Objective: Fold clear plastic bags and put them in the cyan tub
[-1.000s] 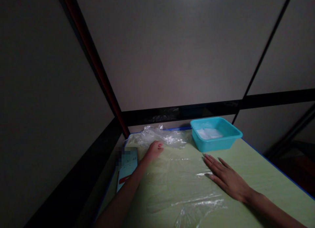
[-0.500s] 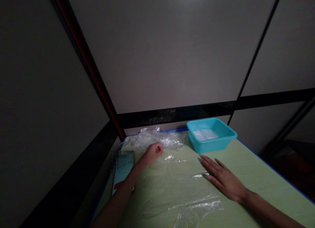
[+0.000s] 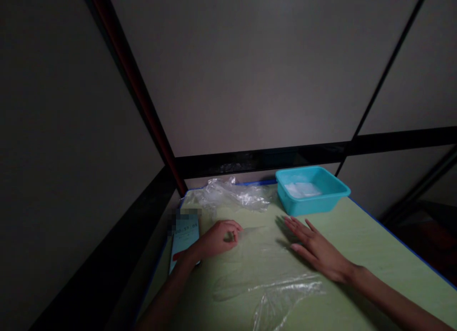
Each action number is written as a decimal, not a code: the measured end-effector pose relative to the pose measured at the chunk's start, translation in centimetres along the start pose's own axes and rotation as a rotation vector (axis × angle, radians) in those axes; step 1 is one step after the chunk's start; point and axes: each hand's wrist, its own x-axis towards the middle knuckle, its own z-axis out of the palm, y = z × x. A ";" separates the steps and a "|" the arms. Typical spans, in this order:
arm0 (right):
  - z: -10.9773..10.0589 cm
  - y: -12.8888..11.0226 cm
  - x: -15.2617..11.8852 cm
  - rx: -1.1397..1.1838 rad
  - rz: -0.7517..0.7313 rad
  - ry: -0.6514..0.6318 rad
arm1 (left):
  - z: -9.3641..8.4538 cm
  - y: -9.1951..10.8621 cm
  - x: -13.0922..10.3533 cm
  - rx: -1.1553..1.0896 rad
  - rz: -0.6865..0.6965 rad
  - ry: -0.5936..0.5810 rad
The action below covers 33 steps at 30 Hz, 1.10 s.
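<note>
A thin clear plastic bag (image 3: 264,269) lies spread over the table in front of me, its near end crumpled and shiny. At its upper left corner my left hand (image 3: 218,239) is closed, thumb and fingertips pinched on the plastic's edge. My right hand (image 3: 317,250) is open and holds nothing, fingers stretched out, palm down over the bag's right side. Whether its palm touches the plastic, I cannot tell.
More crumpled clear plastic (image 3: 232,195) lies along the table's back edge. A turquoise basin (image 3: 314,205) with white content (image 3: 303,190) stands at the back right. A phone (image 3: 185,238) showing a timer lies by my left wrist. Behind the green table (image 3: 371,250) rise panelled walls (image 3: 264,83).
My left hand has come nearer, down the bag's left side, away from the crumpled plastic at the back. My right hand has shifted slightly left and appears lifted a little. The view has tilted slightly.
</note>
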 end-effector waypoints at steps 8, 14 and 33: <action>0.0 -4.2 4.0 0.018 -0.188 -0.145 | 0.0 0.4 -1.0 0.129 0.010 -0.044; 0.4 -4.8 4.3 0.001 -0.221 -0.217 | 1.9 1.0 -0.4 0.184 -0.022 0.104; 0.8 -4.3 4.2 0.023 -0.167 -0.102 | 4.9 1.8 -0.7 0.451 0.067 0.099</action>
